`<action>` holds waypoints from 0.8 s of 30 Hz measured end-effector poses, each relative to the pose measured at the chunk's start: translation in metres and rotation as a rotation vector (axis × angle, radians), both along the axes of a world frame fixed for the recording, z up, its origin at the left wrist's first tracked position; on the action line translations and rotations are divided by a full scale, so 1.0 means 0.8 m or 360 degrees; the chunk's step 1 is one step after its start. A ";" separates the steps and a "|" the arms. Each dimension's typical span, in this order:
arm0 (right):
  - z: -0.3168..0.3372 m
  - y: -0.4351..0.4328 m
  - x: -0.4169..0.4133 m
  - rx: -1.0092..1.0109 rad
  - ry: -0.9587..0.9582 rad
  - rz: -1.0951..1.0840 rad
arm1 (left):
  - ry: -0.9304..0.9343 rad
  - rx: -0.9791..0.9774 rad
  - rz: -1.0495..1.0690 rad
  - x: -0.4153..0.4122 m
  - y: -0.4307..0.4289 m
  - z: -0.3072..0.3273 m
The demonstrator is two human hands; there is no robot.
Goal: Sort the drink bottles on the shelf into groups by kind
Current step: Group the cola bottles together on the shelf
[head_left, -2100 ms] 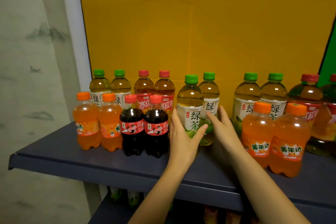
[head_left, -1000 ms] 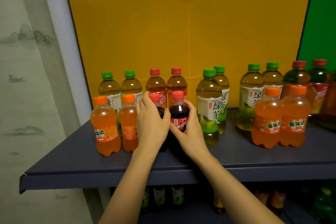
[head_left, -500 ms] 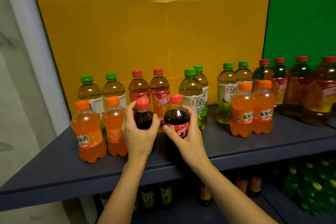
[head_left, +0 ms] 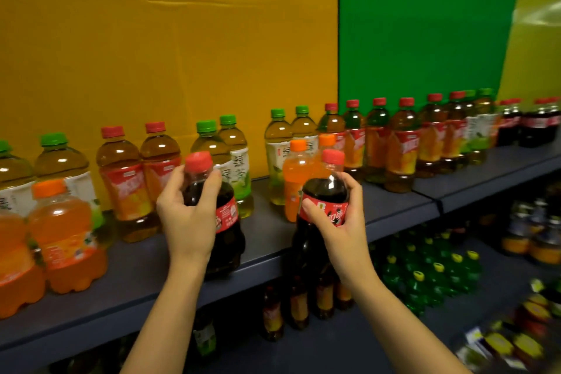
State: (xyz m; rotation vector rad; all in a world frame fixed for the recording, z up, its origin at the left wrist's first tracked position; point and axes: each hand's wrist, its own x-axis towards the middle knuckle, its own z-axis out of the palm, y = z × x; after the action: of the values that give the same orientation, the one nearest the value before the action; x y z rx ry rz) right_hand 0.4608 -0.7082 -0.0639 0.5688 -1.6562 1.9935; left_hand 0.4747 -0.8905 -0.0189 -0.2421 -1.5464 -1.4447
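Observation:
My left hand (head_left: 186, 215) grips a small cola bottle (head_left: 226, 222) with a red cap, held just above the dark shelf (head_left: 145, 261). My right hand (head_left: 343, 218) grips a second cola bottle (head_left: 323, 200), lifted in front of the shelf edge. Orange soda bottles (head_left: 65, 237) stand at the front left, and two more orange sodas (head_left: 299, 173) stand behind the right-hand cola. Green-capped tea bottles (head_left: 233, 161) and red-capped iced tea bottles (head_left: 127, 179) line the back. More cola bottles (head_left: 537, 124) stand at the far right of the shelf.
A yellow panel (head_left: 167, 39) and a green panel (head_left: 425, 24) back the shelf. A long row of red-capped tea bottles (head_left: 400, 143) runs toward the right. The lower shelf holds green bottles with yellow caps (head_left: 425, 276) and other drinks.
Both hands have lifted the two cola bottles from among the orange sodas and carried them rightward. The view has swung right, showing more of the shelf and the green panel.

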 end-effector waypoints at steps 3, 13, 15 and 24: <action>-0.001 0.068 -0.005 -0.0001 -0.0010 -0.0152 | -0.0036 0.0082 -0.0223 -0.015 0.075 0.007; 0.000 0.349 -0.014 0.0088 -0.0017 -0.0443 | -0.0249 0.0150 -0.0773 -0.068 0.357 0.000; -0.002 0.403 -0.018 0.0102 -0.0025 -0.0489 | -0.0283 0.0131 -0.0825 -0.079 0.410 -0.006; -0.008 0.594 -0.065 0.0117 -0.0052 -0.0721 | -0.0391 0.0101 -0.1071 -0.144 0.615 -0.019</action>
State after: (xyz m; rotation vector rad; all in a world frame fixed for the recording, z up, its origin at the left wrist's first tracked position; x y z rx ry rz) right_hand 0.4090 -0.2333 -0.0707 0.1624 -1.7013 1.6252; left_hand 0.3592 -0.3986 -0.0341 -0.6080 -1.6951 -2.1043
